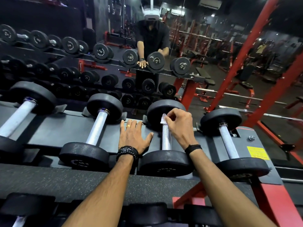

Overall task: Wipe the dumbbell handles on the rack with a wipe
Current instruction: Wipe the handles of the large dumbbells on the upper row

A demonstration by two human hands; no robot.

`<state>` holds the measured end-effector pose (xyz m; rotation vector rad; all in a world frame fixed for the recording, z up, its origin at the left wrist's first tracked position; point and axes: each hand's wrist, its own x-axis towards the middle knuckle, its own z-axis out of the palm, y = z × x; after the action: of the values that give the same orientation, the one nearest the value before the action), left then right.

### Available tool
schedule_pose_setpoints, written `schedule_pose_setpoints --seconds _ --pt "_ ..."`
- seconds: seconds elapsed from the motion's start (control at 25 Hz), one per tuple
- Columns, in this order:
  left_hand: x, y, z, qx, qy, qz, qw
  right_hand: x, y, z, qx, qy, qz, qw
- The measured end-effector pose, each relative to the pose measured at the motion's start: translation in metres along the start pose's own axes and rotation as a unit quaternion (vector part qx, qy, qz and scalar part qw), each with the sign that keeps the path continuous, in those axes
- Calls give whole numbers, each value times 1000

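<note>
right hand [179,126] grip pinches crumpled white wipe [163,119] on knurled steel handle [166,138]; left hand [133,136] flat, fingers spread.

The right hand [179,126] pinches a wipe [163,119] at the far end of a dumbbell handle [166,138], with the wipe just left of its fingertips and that dumbbell's far head [161,110] directly behind them. The left hand [133,136] rests flat on the rack [65,128], its fingers pointing away toward the rack's far edge, its thumb reaching toward the same handle. Left of those fingers lies a second dumbbell [96,128]; another [229,138] lies right of the right hand's fingers. A mirror [213,63] stands behind the rack, beyond all the fingertips.
</note>
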<state>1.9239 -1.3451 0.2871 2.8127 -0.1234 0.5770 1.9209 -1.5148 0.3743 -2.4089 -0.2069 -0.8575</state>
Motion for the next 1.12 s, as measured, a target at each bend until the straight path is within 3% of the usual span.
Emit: schedule_pose_setpoints --seconds 0.12,0.24,0.28,0.36,0.4,0.44,0.48,0.6,0.68,0.88,1.0,1.12 --pt "-1 0 -2 1 0 0 1000 0 -1 0 -30 23 25 999" --pt "-1 1 -3 1 0 -1 1000 -6 19 9 85 39 200 975" --pt "-2 1 -3 2 -2 -3 1000 -7 27 14 188 19 282 941" --pt "-2 1 -4 2 -11 -5 1000 -14 32 19 405 -76 415 811" --pt "-2 1 -5 2 -14 -4 1000 -18 32 19 448 -100 440 772" --pt "-3 1 -5 3 -11 -4 1000 -20 30 18 453 -97 439 770" --pt "-3 1 -6 3 -8 -6 1000 -20 27 17 444 -62 415 792" --pt "-2 1 -5 6 -12 -5 1000 -13 17 5 199 11 260 945" --pt "-2 2 -5 7 -12 -6 1000 -12 7 -2 99 3 183 978" --pt "-3 1 -6 -1 -8 -3 1000 -13 -6 -15 97 -28 65 993" --pt "-2 0 -6 1 -9 1 1000 -19 -32 -25 205 -97 70 971" --pt "-2 0 -5 -9 -7 5 1000 -32 -53 -36 224 -59 106 967"
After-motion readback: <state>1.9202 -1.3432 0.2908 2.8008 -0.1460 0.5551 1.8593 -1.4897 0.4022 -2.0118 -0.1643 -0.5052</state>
